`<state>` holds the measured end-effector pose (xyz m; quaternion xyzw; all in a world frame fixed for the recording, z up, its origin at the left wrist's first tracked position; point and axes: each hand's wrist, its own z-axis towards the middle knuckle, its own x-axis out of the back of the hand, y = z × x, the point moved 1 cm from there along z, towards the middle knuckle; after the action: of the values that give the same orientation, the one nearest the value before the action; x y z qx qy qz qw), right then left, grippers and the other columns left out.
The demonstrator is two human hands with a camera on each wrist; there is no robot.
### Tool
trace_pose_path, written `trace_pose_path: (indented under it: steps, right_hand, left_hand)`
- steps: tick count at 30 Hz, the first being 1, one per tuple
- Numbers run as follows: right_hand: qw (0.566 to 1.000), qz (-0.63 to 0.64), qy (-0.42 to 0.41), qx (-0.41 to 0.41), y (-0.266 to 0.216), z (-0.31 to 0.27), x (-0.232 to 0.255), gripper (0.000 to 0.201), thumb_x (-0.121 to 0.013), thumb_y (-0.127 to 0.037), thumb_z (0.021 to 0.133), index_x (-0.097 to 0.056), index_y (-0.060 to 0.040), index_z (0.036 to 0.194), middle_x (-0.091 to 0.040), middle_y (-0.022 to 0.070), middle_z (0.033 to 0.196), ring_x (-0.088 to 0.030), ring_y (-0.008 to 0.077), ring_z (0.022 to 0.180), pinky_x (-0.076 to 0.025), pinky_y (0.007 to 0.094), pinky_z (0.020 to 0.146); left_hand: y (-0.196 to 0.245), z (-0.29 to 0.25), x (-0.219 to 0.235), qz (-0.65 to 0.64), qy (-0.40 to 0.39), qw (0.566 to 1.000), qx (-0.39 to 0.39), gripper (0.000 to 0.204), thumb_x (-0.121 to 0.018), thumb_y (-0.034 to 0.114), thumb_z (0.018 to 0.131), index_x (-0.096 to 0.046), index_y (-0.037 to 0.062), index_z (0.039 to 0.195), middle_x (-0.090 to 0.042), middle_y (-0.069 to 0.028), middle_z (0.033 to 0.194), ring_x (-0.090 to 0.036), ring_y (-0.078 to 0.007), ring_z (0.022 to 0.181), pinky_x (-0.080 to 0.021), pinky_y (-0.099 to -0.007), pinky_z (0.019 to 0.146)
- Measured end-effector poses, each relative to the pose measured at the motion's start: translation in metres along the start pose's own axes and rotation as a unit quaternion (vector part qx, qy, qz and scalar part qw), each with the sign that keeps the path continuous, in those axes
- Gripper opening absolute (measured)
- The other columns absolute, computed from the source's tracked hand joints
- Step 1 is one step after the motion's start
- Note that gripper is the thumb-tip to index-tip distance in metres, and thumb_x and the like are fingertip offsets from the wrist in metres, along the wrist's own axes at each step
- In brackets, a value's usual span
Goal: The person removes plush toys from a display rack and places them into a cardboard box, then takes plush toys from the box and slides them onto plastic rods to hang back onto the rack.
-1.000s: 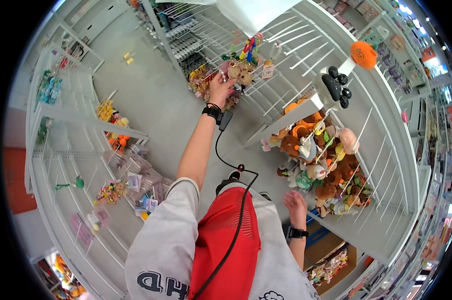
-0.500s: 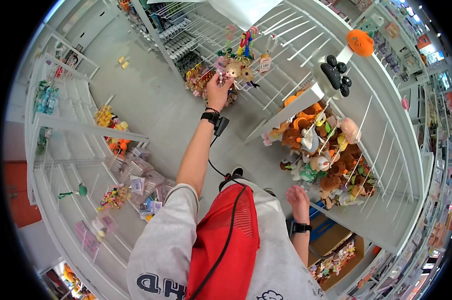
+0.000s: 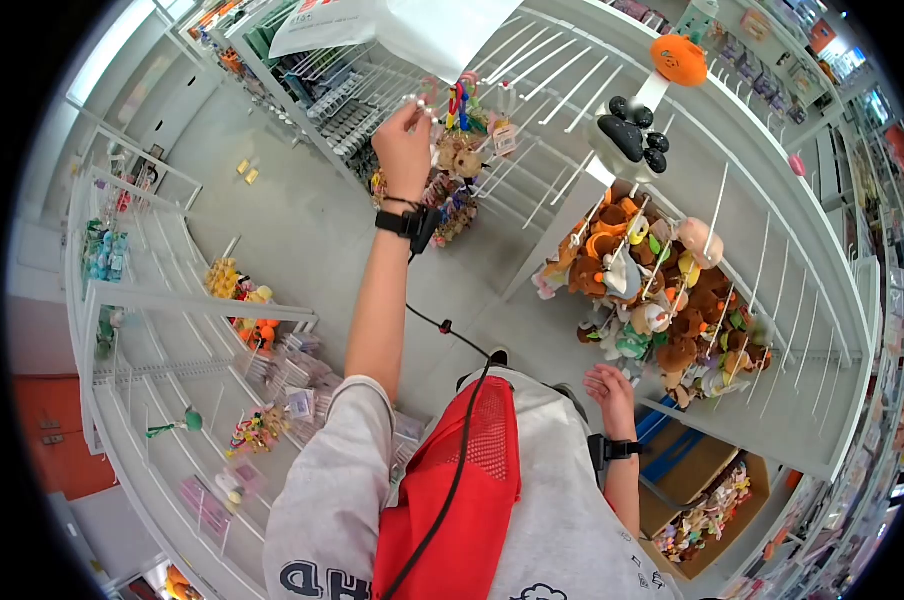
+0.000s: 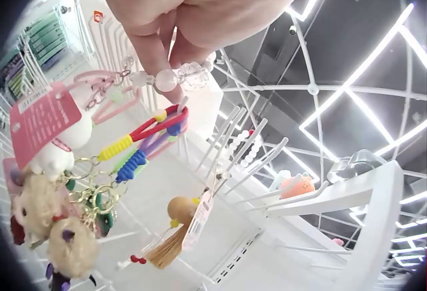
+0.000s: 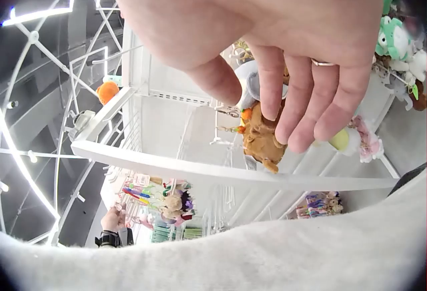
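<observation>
My left hand (image 3: 404,160) is raised at the hooks of the far rack and pinches a beaded keychain strap (image 4: 165,81) of clear and white beads. From the strap hangs a white rounded charm (image 4: 63,145), partly covered by a pink tag (image 4: 45,125). Just below the fingers, a hook carries keychains with red, yellow and purple cords (image 4: 127,161) and fuzzy beige plush heads (image 4: 73,245). A tassel charm (image 4: 175,212) with a round tan head hangs beside them. My right hand (image 3: 612,388) is held low near my body, fingers relaxed, with nothing in it.
Plush toys (image 3: 662,310) crowd the hooks on the right. Below them stands a cardboard box (image 3: 762,500) with small plush items. A white rack (image 3: 207,300) with packaged goods runs along the left. A black cable (image 3: 467,400) crosses my front.
My left hand has moved up and left from among the hanging plush charms to the height of their cords, bringing the beaded keychain strap along. My right hand stays low and relaxed.
</observation>
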<state>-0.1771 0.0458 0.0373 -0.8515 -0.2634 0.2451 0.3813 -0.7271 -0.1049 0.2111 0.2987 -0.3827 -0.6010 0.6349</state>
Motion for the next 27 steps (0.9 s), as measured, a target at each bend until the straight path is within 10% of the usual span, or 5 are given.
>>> trace_pose_path:
  steps: [15,22,27]
  right_hand:
    - [0.996,0.057,0.061,0.019,0.017,-0.023,0.036,0.035,-0.061,-0.027,0.109,-0.063,-0.0019,0.134,-0.074,0.0145,0.122,-0.074,0.0211,0.106,-0.056,0.0328,0.091]
    - [0.992,0.063,0.111,0.0,0.025,-0.044,0.067,0.032,-0.059,-0.026,0.109,-0.067,-0.0041,0.13,-0.076,0.0106,0.118,-0.074,0.0203,0.105,-0.057,0.0318,0.091]
    - [0.984,0.086,0.154,0.0,0.038,-0.058,0.102,0.033,-0.06,-0.028,0.108,-0.068,-0.0048,0.129,-0.076,0.0083,0.119,-0.073,0.019,0.107,-0.056,0.0319,0.091]
  left_hand:
    - [-0.008,0.032,-0.047,0.126,-0.072,0.989,-0.042,0.033,-0.085,0.025,0.085,-0.074,-0.0021,0.1,-0.079,-0.0159,0.091,-0.078,-0.0296,0.08,-0.06,-0.0398,0.075]
    - [0.02,-0.069,-0.021,0.171,-0.014,0.984,-0.043,0.027,-0.071,0.019,0.104,-0.07,-0.0052,0.115,-0.075,-0.0153,0.104,-0.069,-0.0262,0.094,-0.056,-0.0395,0.087]
    - [0.077,-0.229,-0.023,0.171,-0.131,0.976,-0.041,0.015,-0.067,0.01,0.105,-0.068,-0.004,0.106,-0.072,-0.0137,0.094,-0.065,-0.022,0.083,-0.055,-0.0343,0.078]
